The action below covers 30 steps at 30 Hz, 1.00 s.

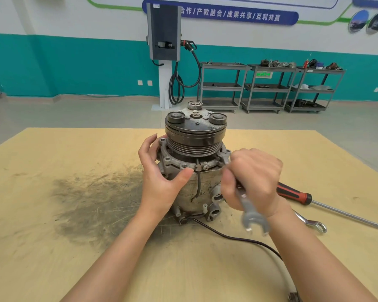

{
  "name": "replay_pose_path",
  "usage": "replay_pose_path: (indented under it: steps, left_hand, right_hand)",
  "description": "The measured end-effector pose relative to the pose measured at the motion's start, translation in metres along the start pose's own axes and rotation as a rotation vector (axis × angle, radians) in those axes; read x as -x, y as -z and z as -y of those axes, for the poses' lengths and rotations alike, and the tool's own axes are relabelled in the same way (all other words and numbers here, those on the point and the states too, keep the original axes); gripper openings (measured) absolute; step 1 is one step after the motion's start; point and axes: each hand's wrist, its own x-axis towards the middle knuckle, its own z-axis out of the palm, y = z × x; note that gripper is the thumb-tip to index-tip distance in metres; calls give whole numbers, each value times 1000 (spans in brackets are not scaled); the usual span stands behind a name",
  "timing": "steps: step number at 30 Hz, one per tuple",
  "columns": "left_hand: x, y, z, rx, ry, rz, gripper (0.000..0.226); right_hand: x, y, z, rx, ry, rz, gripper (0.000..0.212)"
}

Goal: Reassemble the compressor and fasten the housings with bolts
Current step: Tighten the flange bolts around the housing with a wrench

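Observation:
A grey metal compressor (196, 188) stands upright on the wooden table (74, 214), with its dark grooved pulley and clutch plate (194, 131) on top. My left hand (162, 177) wraps the left side of the housing flange (172, 163), thumb pressed on the front rim. My right hand (251, 179) grips a silver open-end wrench (250, 212) at the compressor's right side; the wrench's near jaw points toward me and its far end is hidden behind my fingers. A black wire (234, 237) trails from the compressor base toward the lower right.
A red-and-black screwdriver (297, 194) with a long shaft and a second silver spanner (312, 223) lie on the table to the right. A dark greasy smear (92, 201) covers the table's left middle. Far behind stand a charging post (164, 35) and grey shelf trolleys (268, 86).

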Motion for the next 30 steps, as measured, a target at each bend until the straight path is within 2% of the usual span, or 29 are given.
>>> replay_pose_path:
  steps: [3, 7, 11, 13, 19, 23, 26, 30]
  left_hand:
    - [-1, 0, 0, 2, -6, -4, 84]
    - [-1, 0, 1, -3, 4, -11, 83]
    - [-1, 0, 0, -20, 10, -20, 94]
    - [-1, 0, 0, -15, 10, -14, 98]
    - [-1, 0, 0, 1, 8, -10, 86]
    - [-1, 0, -1, -8, 20, -9, 87]
    - [0, 1, -1, -10, 28, -7, 86]
    - [0, 1, -2, -13, 36, -4, 84]
  right_hand:
    - [-6, -2, 8, 144, 60, 74, 47]
    - [-12, -1, 12, 199, 26, 127, 43]
    - [-18, -3, 20, 238, -30, 161, 46]
    - [-18, -2, 20, 199, -17, 181, 49]
    - [-13, 5, 8, -55, 22, 225, 67]
    - [-9, 8, 0, -250, -120, 146, 70]
    - [-3, 7, -7, -385, -269, 20, 65]
    - [2, 5, -14, -586, -679, -174, 55]
